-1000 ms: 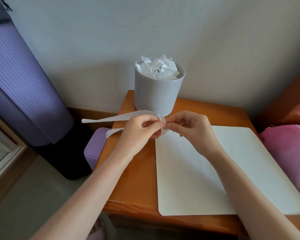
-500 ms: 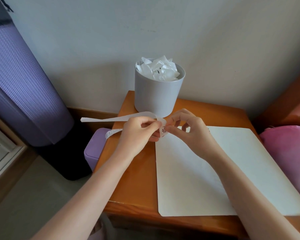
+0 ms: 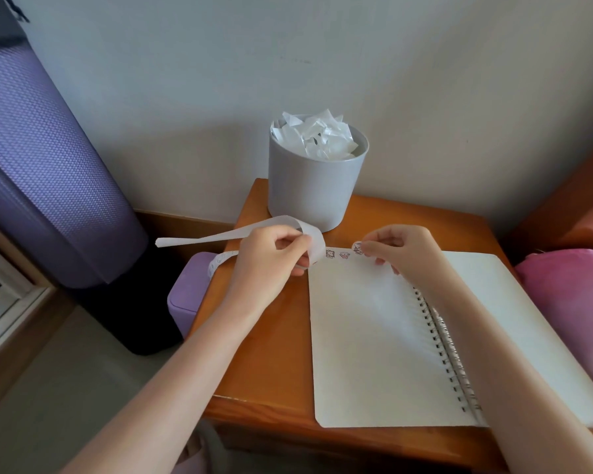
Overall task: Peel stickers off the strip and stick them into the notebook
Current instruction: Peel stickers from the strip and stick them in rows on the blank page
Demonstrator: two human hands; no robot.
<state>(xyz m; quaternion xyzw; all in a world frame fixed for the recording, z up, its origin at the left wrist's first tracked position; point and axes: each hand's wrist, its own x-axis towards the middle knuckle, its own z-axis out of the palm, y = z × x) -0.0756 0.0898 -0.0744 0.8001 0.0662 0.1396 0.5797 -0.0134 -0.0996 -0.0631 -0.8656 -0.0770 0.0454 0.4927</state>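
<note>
Sticker strip: a long white paper ribbon held in the air above the left edge of the wooden table, just left of frame centre. It curls into a loop beside the left hand, and its free end trails toward the left of the frame. Left grip: thumb and fingers are clamped on the strip at the loop.

Right hand: thumb and forefinger are pinched together on one small sticker at the top edge of the left page of the spiral notebook, which lies open and flat on the table. Whether the sticker touches the paper yet cannot be told. Two stickers sit in a row along that same edge, just left of the held one.

Step in hand, as judged: setting the peeled sticker next in the row. To do it well, bring it level with its neighbours, leave a like gap, lay one edge down first, then smooth it flat with a fingertip so no crease forms. The left hand should hold the loop clear of the page.

Pose: both forearms enter from the bottom of the frame and converge on the page's top edge. The right forearm crosses above the spiral binding, with its spare fingers curled beneath the pinch. The left wrist hangs over the table's left part.
</note>
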